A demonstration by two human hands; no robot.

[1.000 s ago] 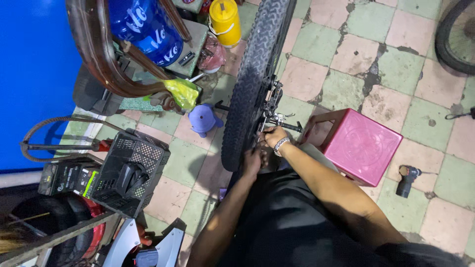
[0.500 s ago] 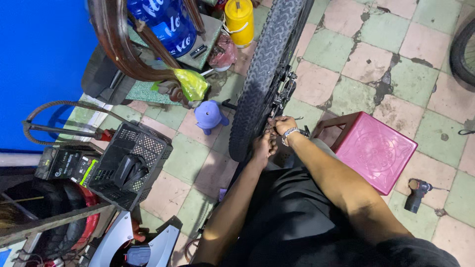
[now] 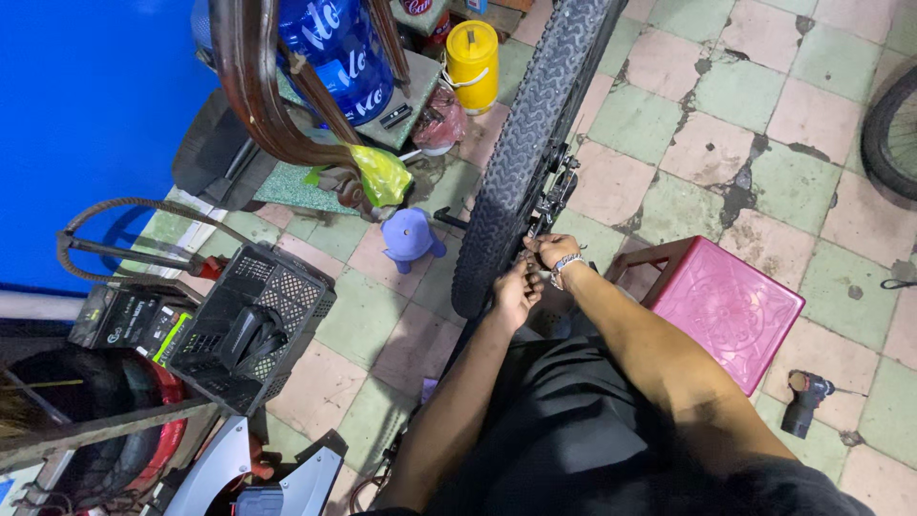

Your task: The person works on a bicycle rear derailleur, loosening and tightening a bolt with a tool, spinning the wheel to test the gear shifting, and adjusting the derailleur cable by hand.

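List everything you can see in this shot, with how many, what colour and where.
bicycle wheel: one, black knobby tyre, upright at centre
plastic stool: one, pink, right of the wheel
water jug: one, blue, top left
lidded container: one, yellow, top centre
small figure-shaped item: one, lilac, on the floor left of the wheel
crate: one, black mesh, lower left
power tool: one, black with red, on the floor at lower right
second tyre: one, black, cut off at the right edge
tiled floor: green and pink, worn
left hand: one, at the wheel's lower rim
right hand: one, wristband on, beside the wheel's gear parts; what it grips cannot be made out
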